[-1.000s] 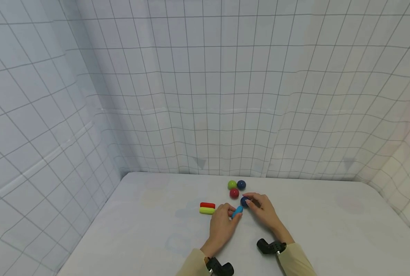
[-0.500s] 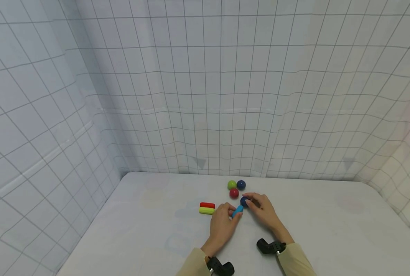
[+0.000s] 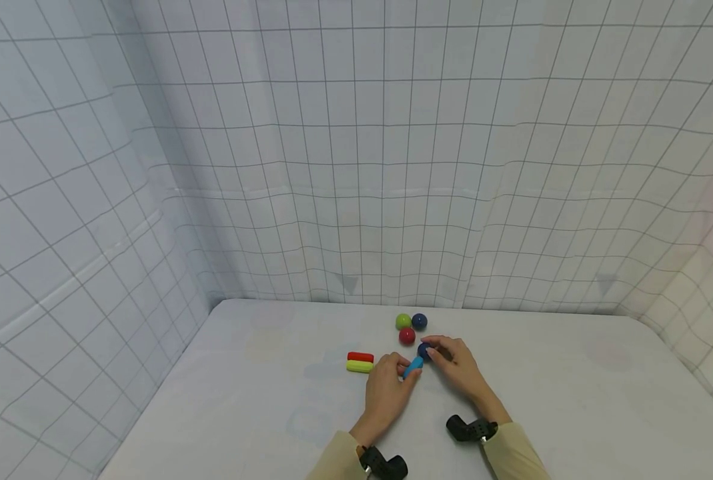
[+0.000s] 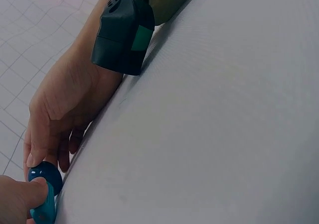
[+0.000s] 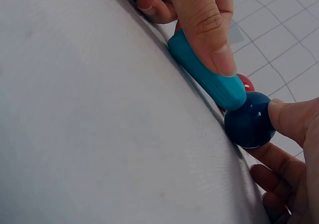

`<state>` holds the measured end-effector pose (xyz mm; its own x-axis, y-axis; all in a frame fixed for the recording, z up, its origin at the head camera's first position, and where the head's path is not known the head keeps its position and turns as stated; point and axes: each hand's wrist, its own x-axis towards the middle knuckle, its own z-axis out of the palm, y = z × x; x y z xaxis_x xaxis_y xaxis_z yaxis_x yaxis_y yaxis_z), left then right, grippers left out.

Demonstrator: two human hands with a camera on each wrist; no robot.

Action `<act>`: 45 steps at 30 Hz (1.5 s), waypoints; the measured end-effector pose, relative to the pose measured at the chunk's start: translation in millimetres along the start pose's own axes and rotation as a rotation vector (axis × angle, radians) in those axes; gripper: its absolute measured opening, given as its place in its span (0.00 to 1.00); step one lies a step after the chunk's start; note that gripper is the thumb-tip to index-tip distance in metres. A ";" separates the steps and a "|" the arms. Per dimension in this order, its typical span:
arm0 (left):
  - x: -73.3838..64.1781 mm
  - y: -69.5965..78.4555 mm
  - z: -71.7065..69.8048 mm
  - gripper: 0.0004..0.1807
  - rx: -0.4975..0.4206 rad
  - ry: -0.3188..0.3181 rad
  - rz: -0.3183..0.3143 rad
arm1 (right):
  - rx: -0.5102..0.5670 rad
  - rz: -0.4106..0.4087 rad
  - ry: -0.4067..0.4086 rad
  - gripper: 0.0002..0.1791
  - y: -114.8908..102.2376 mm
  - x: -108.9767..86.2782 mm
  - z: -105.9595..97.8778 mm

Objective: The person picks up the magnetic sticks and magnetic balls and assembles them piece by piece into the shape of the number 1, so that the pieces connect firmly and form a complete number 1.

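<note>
In the head view my left hand [image 3: 387,392] pinches a light-blue, round-ended stick [image 3: 413,366] between thumb and fingers, low over the white tabletop. Just to its right, my right hand [image 3: 461,370] holds a glossy dark-blue ball [image 3: 424,351] by thumb and fingertips. Seen from the right wrist, the end of the stick [image 5: 214,82] meets or nearly meets the side of the ball [image 5: 249,122], and both sit at the table surface. From the left wrist, the left thumb [image 4: 22,196] covers part of the ball.
Behind the hands stand a green ball [image 3: 403,321], a red ball [image 3: 407,336] and a second dark-blue ball [image 3: 419,322], close together. Left of my left hand lie a red stick [image 3: 361,357] and a yellow-green stick [image 3: 359,367], side by side. A gridded white curtain [image 3: 356,167] surrounds the table [image 3: 260,400].
</note>
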<state>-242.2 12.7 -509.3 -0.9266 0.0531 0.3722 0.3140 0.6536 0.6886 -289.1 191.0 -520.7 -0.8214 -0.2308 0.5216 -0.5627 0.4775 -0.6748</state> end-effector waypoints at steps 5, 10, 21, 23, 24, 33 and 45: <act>0.2 -0.5 0.6 0.12 -0.003 0.004 0.007 | -0.018 0.048 -0.014 0.12 -1.1 -0.3 0.0; 1.0 -0.7 0.9 0.12 -0.010 -0.002 -0.004 | -0.016 0.061 -0.015 0.12 -1.5 -0.2 -0.1; 0.3 -0.4 0.8 0.12 -0.006 0.009 0.000 | -0.029 0.058 -0.008 0.12 -1.3 -0.3 0.7; 0.1 -0.4 0.8 0.12 -0.003 0.007 0.000 | -0.029 0.069 -0.008 0.12 -1.6 -0.6 0.6; 0.2 -0.3 0.8 0.12 -0.004 0.006 0.000 | -0.029 0.076 -0.009 0.13 -1.9 -0.8 0.6; 1.4 -0.5 2.9 0.11 0.002 -0.003 -0.011 | -0.045 0.155 -0.013 0.14 -3.7 -0.6 1.5; 1.5 2.5 5.3 0.12 0.039 0.016 0.001 | -0.022 0.181 0.006 0.13 -3.9 -1.1 2.5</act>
<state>-243.9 18.5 -510.3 -0.9226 0.0418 0.3834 0.3066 0.6827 0.6633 -286.3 187.3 -520.0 -0.9084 -0.1342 0.3960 -0.4036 0.5292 -0.7464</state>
